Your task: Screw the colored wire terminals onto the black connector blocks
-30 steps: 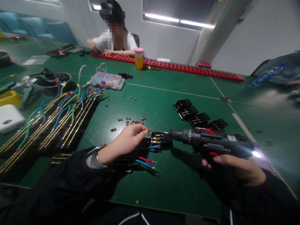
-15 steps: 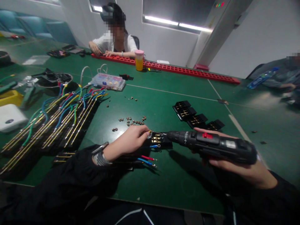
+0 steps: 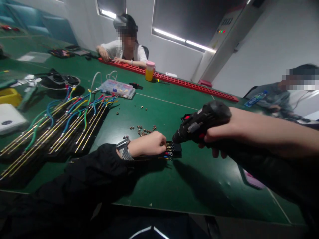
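Note:
My right hand [image 3: 220,132] is wrapped round a black cordless drill [image 3: 199,122], its chuck tilted down and left over a black terminal block [image 3: 177,149]. Brass contacts show on the block. Closed at the block's left end is my left hand [image 3: 152,144]; its fingertips touch there, and whatever they pinch is hidden. Wires with ring lugs [image 3: 169,157] stick out just in front of the block. Beyond my left hand lies a scatter of small screws [image 3: 143,132]. Whether the drill's tip touches a screw cannot be made out.
Long black strips with brass rods and coloured wires [image 3: 62,126] cover the left side. Behind them are a clear parts case [image 3: 117,89] and a pink-lidded cup [image 3: 150,71]. A long red rack [image 3: 184,83] crosses the far side. Two people sit beyond.
My right hand has raised the drill from nearly level to a steep downward slant at the block. My right arm now covers where the other black blocks lay. The whole view has shifted slightly.

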### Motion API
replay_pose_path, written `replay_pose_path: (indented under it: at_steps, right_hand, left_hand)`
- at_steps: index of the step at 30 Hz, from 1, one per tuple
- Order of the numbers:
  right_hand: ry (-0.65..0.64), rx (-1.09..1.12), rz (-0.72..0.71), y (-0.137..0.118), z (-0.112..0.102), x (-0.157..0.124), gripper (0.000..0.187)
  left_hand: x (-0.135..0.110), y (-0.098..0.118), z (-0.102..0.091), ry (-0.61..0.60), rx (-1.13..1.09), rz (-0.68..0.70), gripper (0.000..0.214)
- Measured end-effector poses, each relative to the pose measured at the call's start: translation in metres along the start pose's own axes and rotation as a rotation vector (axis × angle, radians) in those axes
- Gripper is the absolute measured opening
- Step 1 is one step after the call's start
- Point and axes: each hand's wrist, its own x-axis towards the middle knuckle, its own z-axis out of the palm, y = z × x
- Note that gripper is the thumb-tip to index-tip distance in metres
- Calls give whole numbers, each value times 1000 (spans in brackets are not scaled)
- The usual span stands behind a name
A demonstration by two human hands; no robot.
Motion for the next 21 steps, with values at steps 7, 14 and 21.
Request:
replay_pose_path:
  at_steps: [7, 14, 21]
  right_hand:
    - [3, -57, -49, -3, 15, 22, 39]
    - [20, -42, -6, 0, 16, 14, 32]
    - [233, 44, -44, 15, 8, -21, 39]
  left_hand:
    - [-3, -6, -19, 102, -103, 30, 24]
    - [-3, -28, -11, 192, -153, -20, 27]
    - [-10, -32, -14, 204, -148, -9, 32]
